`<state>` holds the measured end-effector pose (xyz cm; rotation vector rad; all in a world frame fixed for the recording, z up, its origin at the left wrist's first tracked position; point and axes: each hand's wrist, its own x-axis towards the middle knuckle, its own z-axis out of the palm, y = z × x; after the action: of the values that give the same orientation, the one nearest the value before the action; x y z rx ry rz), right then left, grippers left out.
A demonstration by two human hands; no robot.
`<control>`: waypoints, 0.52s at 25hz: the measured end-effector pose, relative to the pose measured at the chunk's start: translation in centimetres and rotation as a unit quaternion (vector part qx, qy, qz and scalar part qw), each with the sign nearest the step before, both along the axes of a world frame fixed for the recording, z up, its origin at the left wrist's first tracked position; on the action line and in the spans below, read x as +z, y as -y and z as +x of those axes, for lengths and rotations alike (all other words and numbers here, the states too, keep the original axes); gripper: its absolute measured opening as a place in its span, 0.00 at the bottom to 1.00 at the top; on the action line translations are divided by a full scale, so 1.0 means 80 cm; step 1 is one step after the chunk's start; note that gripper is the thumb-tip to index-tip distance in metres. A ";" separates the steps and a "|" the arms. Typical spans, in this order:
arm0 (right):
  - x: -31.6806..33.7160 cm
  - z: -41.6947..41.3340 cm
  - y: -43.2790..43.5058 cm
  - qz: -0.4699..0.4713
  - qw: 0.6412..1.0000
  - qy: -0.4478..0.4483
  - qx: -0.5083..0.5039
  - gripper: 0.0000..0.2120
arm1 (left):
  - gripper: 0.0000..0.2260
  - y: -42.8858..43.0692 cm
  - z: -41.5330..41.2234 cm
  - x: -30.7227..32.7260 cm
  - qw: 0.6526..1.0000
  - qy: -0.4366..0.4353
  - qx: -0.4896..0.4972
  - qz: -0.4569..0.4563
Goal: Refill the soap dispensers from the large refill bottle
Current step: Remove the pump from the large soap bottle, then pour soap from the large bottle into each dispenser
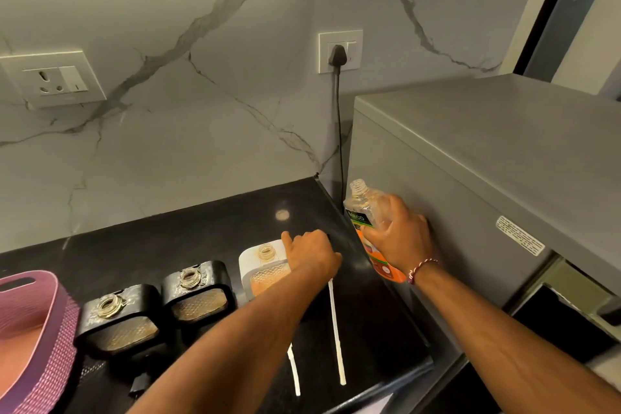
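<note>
Three square soap dispensers stand in a row on the black counter [208, 225], all with open necks. Two are black [117, 316] [198, 289]; the white one [260, 265] at the right shows orange liquid through its window. My left hand [311, 252] rests on the white dispenser's right side and grips it. My right hand [400, 239] holds the clear refill bottle [361, 208] upright and uncapped at the counter's right edge; it has an orange label and orange soap in its lower part.
A pink woven basket [30, 329] sits at the left edge. Two white pump tubes [336, 329] lie on the counter near me. A grey appliance [487, 161] stands right of the counter, its black cord [340, 131] plugged into a wall socket [340, 52].
</note>
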<state>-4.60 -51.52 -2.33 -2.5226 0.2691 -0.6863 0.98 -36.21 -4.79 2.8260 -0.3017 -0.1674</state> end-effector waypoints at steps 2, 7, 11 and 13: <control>-0.003 0.001 -0.004 -0.005 1.000 -0.007 -0.001 0.26 | 0.10 0.002 -0.005 -0.009 0.998 0.024 -0.025 0.046; -0.013 0.003 -0.008 -0.007 1.000 -0.026 0.006 0.26 | 0.12 0.009 -0.005 -0.021 0.987 0.044 -0.069 0.137; -0.014 -0.004 -0.009 -0.020 0.999 -0.031 0.017 0.25 | 0.15 0.006 -0.005 -0.030 0.967 0.060 -0.115 0.221; -0.014 -0.008 -0.009 -0.031 0.999 -0.032 0.019 0.24 | 0.17 0.003 -0.007 -0.027 0.958 0.069 -0.128 0.247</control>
<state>-5.27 -50.81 -3.47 -2.6045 0.2259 -0.6084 0.40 -36.46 -6.99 3.2871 -0.7554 -0.1118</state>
